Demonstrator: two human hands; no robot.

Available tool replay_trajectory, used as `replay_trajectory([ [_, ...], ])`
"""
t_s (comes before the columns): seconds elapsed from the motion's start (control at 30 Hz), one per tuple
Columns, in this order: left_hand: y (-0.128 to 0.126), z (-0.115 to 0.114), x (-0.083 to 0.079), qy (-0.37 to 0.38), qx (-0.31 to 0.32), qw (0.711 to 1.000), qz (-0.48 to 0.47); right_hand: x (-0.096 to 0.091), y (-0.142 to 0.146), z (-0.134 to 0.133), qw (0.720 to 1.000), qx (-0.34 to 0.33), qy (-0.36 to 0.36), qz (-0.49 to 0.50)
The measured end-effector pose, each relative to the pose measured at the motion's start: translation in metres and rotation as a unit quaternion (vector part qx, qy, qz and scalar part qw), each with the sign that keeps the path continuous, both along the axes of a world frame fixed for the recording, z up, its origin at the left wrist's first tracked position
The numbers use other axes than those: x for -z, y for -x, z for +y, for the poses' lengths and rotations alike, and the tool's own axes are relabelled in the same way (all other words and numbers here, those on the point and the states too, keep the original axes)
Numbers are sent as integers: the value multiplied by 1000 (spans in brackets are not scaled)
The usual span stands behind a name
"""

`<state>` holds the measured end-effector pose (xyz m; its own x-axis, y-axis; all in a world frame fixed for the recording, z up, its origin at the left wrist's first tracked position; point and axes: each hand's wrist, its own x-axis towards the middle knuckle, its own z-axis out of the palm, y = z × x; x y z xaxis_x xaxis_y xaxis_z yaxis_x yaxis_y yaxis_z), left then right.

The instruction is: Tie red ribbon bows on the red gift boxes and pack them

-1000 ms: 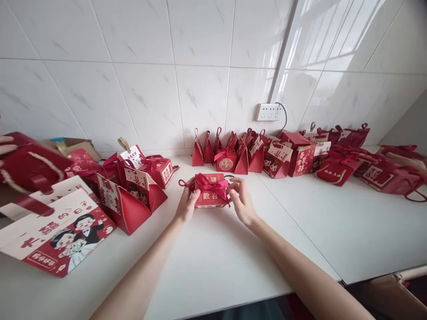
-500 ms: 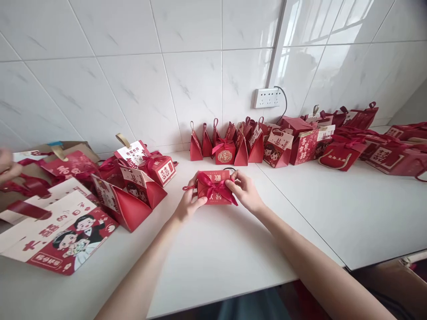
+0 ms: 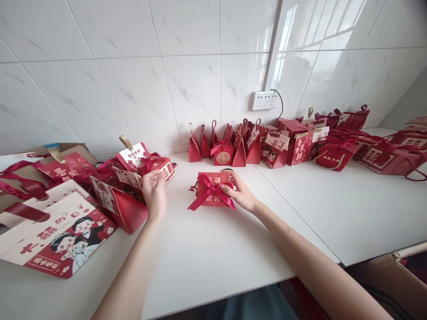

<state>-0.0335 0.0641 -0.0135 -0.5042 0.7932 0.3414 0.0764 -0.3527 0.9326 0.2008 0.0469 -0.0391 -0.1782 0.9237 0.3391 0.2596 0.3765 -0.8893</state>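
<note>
A red gift box (image 3: 218,201) tied with a dark pink ribbon bow lies on the white table in front of me. My right hand (image 3: 242,191) grips its right side, thumb on top near the bow and fingers along the far edge. My left hand (image 3: 155,193) is off that box, raised over the left part of the table, slightly blurred, with its fingers loosely stretched. Close beside it stands a small red box (image 3: 165,171) with a white-framed character. A triangular red box (image 3: 125,206) lies behind and left of its wrist.
A flat carton printed with a cartoon couple (image 3: 71,244) lies at the left. Several triangular boxes (image 3: 194,149) and a bowed box (image 3: 223,155) line the wall, with more boxes (image 3: 380,155) at right. Another person's hand (image 3: 419,121) shows at the far right. A power strip (image 3: 263,101) hangs above.
My left hand has let go of the bowed gift box and moved left toward the other boxes. My right hand stays on it. A blurred hand at the far left is gone from view.
</note>
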Motion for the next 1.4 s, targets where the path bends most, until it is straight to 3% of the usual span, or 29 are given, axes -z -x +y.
replay_trajectory([
  [0.07,-10,-6,5,-42,17,995,85,0,0,-1,1000,-6,8,-7],
  [0.13,-25,-14,12,-37,118,981,153,0,0,-2,1000,-20,19,-8],
  [0.2,-39,-21,19,-25,198,964,174,0,0,-3,999,-34,15,-8],
  [0.27,-47,-25,23,-33,220,960,170,0,1,-5,999,-43,12,-2],
  [0.4,-48,-26,23,-72,178,967,166,0,5,-7,997,-50,43,33],
  [0.57,-43,-24,23,-50,201,967,151,-3,4,-8,996,-54,57,32],
  [0.83,-42,-26,24,-55,181,971,143,2,3,-5,999,-38,2,34],
  [1.03,-44,-27,22,-85,184,963,175,5,2,-3,998,-46,3,34],
  [1.27,-51,-30,25,-65,164,977,116,2,0,-4,1000,-4,-3,-3],
  [1.4,-55,-32,28,-56,145,982,105,1,0,-6,996,40,-69,-43],
])
